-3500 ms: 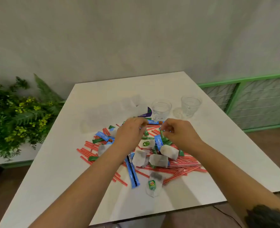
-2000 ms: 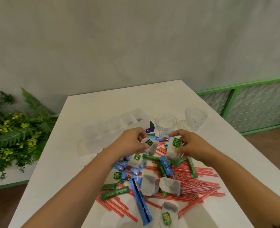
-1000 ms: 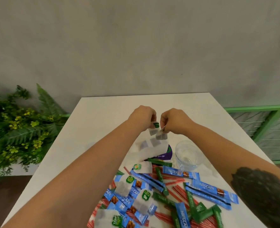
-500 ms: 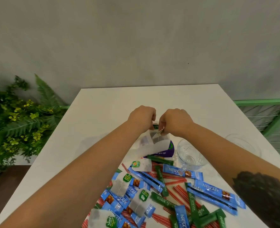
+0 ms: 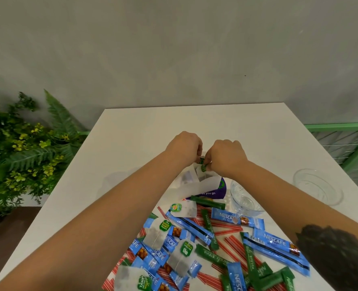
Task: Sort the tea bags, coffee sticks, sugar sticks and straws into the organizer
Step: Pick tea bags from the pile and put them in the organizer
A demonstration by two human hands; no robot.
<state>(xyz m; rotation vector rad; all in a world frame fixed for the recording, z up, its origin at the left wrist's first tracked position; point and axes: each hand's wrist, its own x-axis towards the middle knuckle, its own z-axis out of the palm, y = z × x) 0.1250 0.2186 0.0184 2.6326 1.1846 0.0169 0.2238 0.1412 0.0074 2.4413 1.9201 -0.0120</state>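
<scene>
My left hand [image 5: 184, 148] and my right hand [image 5: 226, 156] are side by side over the far end of the pile, each pinching a tea bag by its green tag [image 5: 203, 167]. The white bags hang below the fingers into the translucent organizer [image 5: 194, 186], which carries a purple label [image 5: 214, 193]. Nearer to me lies the mixed pile: loose tea bags [image 5: 157, 235], blue coffee sticks [image 5: 274, 246], green sugar sticks [image 5: 207, 201] and red-striped straws [image 5: 226, 226]. My forearms hide most of the organizer.
Two clear glasses stand right of the organizer, one close [image 5: 245, 199] and one farther right [image 5: 318, 185]. A leafy plant [image 5: 16, 154] fills the left beyond the white table's edge [image 5: 73, 175]. A green railing [image 5: 352, 143] is at the right.
Both hands picked tea bags out of the pile and carried them away from me to the organizer. In the last half second they stayed together there and barely moved.
</scene>
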